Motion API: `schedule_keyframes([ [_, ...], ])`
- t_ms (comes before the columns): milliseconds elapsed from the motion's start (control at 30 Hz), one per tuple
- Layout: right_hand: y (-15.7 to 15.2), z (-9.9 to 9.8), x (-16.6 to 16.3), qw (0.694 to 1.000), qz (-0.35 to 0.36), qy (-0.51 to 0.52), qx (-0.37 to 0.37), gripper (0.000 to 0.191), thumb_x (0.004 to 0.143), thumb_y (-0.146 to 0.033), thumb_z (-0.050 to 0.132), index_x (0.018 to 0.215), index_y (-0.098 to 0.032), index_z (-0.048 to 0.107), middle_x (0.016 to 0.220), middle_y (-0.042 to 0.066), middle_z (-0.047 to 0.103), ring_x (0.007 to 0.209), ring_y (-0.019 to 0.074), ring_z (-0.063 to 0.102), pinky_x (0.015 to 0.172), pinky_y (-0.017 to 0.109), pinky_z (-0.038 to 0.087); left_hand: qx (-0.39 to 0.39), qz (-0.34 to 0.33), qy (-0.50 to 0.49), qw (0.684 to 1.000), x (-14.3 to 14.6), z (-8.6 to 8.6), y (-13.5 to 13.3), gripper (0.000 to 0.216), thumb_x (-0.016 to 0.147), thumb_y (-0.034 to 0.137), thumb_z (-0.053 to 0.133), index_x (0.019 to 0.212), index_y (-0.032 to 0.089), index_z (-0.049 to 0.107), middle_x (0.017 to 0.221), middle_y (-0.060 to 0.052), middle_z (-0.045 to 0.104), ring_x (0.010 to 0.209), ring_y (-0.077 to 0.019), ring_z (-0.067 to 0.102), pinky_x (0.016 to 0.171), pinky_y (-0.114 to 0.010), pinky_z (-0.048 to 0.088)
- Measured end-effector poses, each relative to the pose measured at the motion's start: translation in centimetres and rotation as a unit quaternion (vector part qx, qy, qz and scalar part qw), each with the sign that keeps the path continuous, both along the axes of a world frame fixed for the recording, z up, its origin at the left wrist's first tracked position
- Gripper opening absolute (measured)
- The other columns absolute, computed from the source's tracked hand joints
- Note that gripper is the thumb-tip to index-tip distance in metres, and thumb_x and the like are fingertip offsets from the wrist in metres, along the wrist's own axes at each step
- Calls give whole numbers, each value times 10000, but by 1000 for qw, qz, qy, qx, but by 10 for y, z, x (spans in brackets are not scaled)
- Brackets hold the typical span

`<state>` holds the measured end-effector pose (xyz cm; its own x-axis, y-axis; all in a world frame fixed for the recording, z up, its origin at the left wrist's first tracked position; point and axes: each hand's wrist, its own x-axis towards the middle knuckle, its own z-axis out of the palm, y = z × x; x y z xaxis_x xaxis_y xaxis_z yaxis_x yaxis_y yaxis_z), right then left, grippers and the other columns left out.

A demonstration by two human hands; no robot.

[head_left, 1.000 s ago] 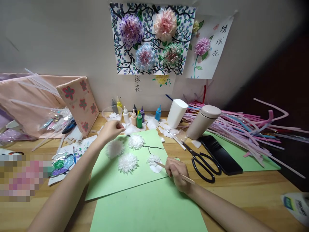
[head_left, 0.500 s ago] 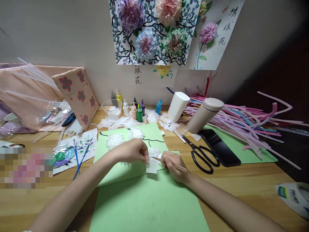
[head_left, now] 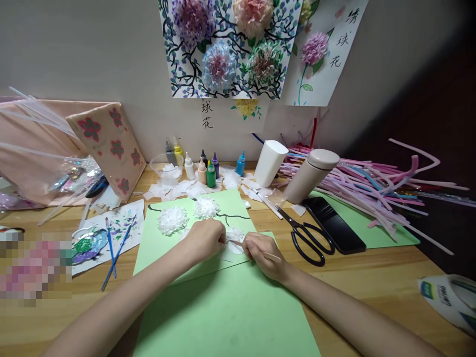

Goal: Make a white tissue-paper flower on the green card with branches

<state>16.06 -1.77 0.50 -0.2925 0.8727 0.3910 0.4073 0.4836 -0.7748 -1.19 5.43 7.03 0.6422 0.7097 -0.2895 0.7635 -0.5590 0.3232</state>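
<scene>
My right hand [head_left: 263, 252] is closed around a thin wooden stick [head_left: 273, 257], its tip pointing left into a small white paper piece [head_left: 235, 247]. Beside that paper, my left hand [head_left: 206, 239] is closed with its fingertips pinched at the paper's left edge, mostly hidden from above. Both hands are over a light green sheet [head_left: 148, 248] with drawn dark branches. On this sheet sit fluffy white paper flowers, one at the left [head_left: 173, 220] and another at the top [head_left: 207, 208]. A third white flower [head_left: 235, 233] shows partly behind the fingers.
Black-handled scissors [head_left: 307, 238] and a phone [head_left: 336, 225] lie to the right. Paint bottles [head_left: 210, 174], paper scraps [head_left: 193, 188], a white cup [head_left: 270, 163] and a beige tumbler [head_left: 311, 176] stand behind. Crossed paintbrushes [head_left: 118, 255] are at left, tape [head_left: 451, 302] at right.
The white paper square, hanging flat from my left fingers before, is now gathered up around the stick's tip. My left hand has turned and curled in closer. The view has shifted slightly.
</scene>
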Motion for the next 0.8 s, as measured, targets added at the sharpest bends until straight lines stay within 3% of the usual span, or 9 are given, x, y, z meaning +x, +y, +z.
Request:
schedule_keyframes([
  [367, 0, 2, 0, 999, -35, 26, 0, 397, 979, -296, 250, 636, -198, 425, 565, -19, 443, 534, 119, 436, 575, 256, 345, 18, 19, -12, 1000, 1, -2, 3, 161, 710, 159, 539, 757, 228, 677, 783, 6, 704, 708, -163, 605, 549, -239, 346],
  [600, -4, -2, 3, 995, 17, 47, 88, 422, 975, -311, 217, 616, -202, 409, 543, -10, 429, 509, 127, 403, 543, 266, 326, 33, 35, -9, 999, 4, -1, 4, 146, 718, 169, 542, 762, 230, 666, 806, 12, 702, 736, -170, 608, 557, -244, 344],
  [800, -1, -2, 1, 999, 12, -28, 33, 405, 977, -313, 224, 622, -203, 384, 550, -6, 417, 539, 137, 406, 555, 276, 314, 46, 32, -17, 998, 2, -5, 3, 156, 723, 152, 518, 755, 226, 652, 784, 12, 698, 707, -165, 604, 550, -243, 338],
])
